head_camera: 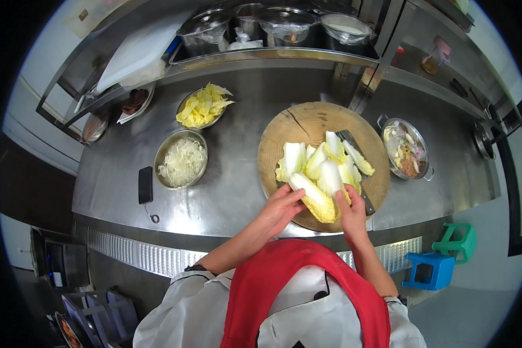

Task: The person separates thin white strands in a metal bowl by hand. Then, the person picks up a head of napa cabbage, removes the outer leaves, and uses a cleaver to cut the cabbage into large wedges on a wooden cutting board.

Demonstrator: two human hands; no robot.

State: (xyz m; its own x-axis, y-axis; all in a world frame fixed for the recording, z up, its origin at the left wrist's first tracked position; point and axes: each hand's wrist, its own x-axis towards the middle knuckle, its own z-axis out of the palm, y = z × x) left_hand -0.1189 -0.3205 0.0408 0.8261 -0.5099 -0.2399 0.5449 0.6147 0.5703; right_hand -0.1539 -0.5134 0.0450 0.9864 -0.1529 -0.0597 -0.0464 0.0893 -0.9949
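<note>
My left hand [286,205] grips a pale napa cabbage leaf [316,198] with a white rib and yellow frilled edge. Against its right side, my right hand [352,208] holds another napa cabbage leaf [330,175] upright. Both are above the near half of a round wooden chopping block [282,130], which has a dark crack. More cut cabbage leaves [292,157] are heaped behind my hands. Partly under those leaves lies a cleaver [350,141], its dark handle [367,201] pointing towards me at the right.
Left of the block stand a metal bowl of yellow leaves [204,106], a bowl of white shreds [182,161] and a phone [145,185]. To the right is a two-handled metal pan of scraps [406,150]. A shelf with lidded pots [287,24] overhangs the back. Plastic stools [430,269] stand lower right.
</note>
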